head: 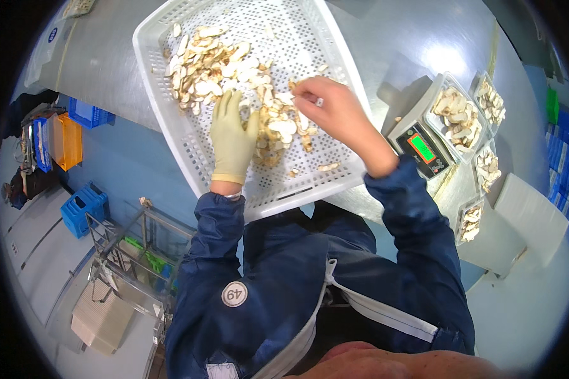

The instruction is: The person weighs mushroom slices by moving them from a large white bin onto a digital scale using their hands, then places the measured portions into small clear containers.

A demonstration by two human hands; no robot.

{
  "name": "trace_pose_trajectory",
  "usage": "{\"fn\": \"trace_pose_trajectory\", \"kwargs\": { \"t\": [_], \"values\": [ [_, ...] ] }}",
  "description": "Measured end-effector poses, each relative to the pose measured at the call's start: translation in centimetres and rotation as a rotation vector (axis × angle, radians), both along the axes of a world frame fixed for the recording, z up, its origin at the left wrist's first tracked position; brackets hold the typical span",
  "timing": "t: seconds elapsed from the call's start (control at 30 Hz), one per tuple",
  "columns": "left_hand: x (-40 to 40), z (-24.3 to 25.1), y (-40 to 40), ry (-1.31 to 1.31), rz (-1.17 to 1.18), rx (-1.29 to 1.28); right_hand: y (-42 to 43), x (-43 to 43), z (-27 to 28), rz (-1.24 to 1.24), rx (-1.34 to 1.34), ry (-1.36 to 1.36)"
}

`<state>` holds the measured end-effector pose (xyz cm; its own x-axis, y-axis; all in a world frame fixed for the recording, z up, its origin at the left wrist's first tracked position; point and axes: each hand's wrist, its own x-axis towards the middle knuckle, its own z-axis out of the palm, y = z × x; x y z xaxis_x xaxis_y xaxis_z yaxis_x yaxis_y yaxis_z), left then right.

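Observation:
A white perforated plastic basket [275,208] lies before me, with a heap of sliced mushrooms [213,71] at its left and middle. My left hand [232,135], in a pale yellowish glove, rests palm down at the heap's near edge. Its thumb is spread away from the fingers, and nothing is in its grip. My bare right hand [334,106] hovers over the basket's right half, fingers curled, beside loose slices. A small white bit shows between those fingers; whether it is a held slice cannot be made out.
Right of the basket, a digital scale [424,149] with a lit display bears a clear tray of mushroom slices [456,116]. Several more filled trays [487,168] stand beyond it on the metal table [384,38]. A metal-framed cart [144,256] stands at lower left.

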<state>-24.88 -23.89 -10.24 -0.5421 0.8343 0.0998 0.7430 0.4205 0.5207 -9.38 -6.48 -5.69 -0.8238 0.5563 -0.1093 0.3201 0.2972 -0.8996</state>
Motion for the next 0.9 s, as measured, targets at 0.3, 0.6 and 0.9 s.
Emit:
{"fn": "trace_pose_trajectory", "kwargs": {
  "t": [0.3, 0.6, 0.9],
  "values": [
    [-0.9, 2.3, -2.8, -0.328, -0.197, -0.102, -2.8, -6.7, -6.9, 0.079, 0.44, -0.292],
    [-6.4, 1.3, -0.5, -1.3, 0.283, 0.227, -0.7, -13.7, -8.9, 0.049, 0.592, -0.179],
    [-7.1, -0.7, -1.6, -1.73, 0.506, 0.388, -2.2, -13.5, -7.6, 0.162, 0.723, -0.333]
  ]
}}
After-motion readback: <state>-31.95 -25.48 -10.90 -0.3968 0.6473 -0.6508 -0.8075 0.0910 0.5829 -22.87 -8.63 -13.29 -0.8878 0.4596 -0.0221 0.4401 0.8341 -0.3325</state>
